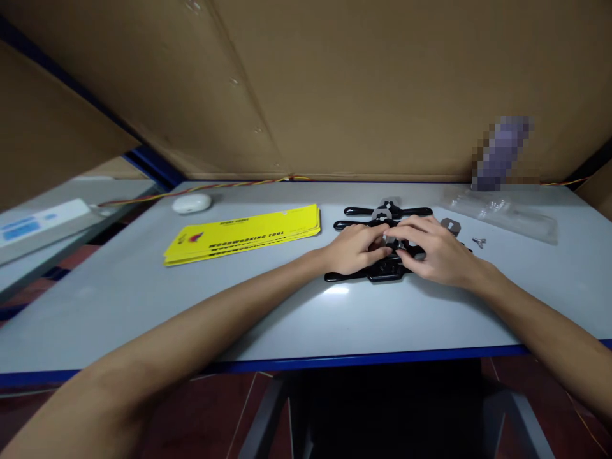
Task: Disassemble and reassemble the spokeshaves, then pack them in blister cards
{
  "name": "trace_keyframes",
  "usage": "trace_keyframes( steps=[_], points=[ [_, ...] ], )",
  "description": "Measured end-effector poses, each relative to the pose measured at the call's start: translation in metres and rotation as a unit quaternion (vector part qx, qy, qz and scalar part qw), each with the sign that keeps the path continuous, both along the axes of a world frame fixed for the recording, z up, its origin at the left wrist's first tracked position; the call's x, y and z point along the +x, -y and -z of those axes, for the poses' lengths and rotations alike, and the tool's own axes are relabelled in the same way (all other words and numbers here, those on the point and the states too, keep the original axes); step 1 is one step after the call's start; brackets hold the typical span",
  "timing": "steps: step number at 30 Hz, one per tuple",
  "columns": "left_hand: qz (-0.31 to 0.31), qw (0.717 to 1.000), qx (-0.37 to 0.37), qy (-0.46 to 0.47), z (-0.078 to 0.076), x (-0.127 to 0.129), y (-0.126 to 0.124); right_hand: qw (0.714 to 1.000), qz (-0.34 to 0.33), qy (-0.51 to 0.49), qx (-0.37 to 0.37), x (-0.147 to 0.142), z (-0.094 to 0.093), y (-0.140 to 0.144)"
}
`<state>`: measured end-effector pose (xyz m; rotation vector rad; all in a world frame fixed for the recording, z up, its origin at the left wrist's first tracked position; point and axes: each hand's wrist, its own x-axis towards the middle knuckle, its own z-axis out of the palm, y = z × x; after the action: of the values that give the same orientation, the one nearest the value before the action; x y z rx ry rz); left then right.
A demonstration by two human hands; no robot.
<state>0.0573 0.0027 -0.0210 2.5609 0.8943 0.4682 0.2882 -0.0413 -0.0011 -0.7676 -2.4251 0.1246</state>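
Several black spokeshaves lie in a row on the grey table, one behind another. My left hand (356, 247) and my right hand (433, 252) meet over the middle of one spokeshave (400, 244), with bent fingers closed on its centre. What the fingertips pinch there is mostly hidden. Just in front, the nearest spokeshave (385, 273) lies partly under both hands. Behind them is the farthest spokeshave (415, 211), with a grey metal plate on its middle. To the right of my right hand lie a loose metal plate (450, 225) and small thumbscrews (479, 242).
A stack of yellow cards (243, 233), printed "WOODWORKING TOOL", lies at left. Behind it sit a white rounded case (191, 203) and a red-yellow cable (229, 185). Clear plastic bags (507, 213) are at back right. A brown panel (363, 95) closes the rear.
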Motion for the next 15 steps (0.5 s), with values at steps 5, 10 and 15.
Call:
trace_keyframes(
  steps=[5, 10, 15],
  points=[
    [0.004, 1.000, -0.008, 0.001, -0.0038, 0.0000, 0.0014, 0.999, -0.044, -0.010, -0.025, -0.0040, 0.0007, 0.0020],
    [0.001, 1.000, -0.020, 0.003, -0.0061, 0.0000, 0.0027, 0.998, -0.054, -0.008, -0.037, -0.0046, 0.0019, 0.0020],
    [0.005, 1.000, -0.020, 0.007, -0.0059, 0.0007, 0.0023, 0.997, -0.061, -0.016, -0.040, -0.0043, 0.0030, 0.0021]
  ],
)
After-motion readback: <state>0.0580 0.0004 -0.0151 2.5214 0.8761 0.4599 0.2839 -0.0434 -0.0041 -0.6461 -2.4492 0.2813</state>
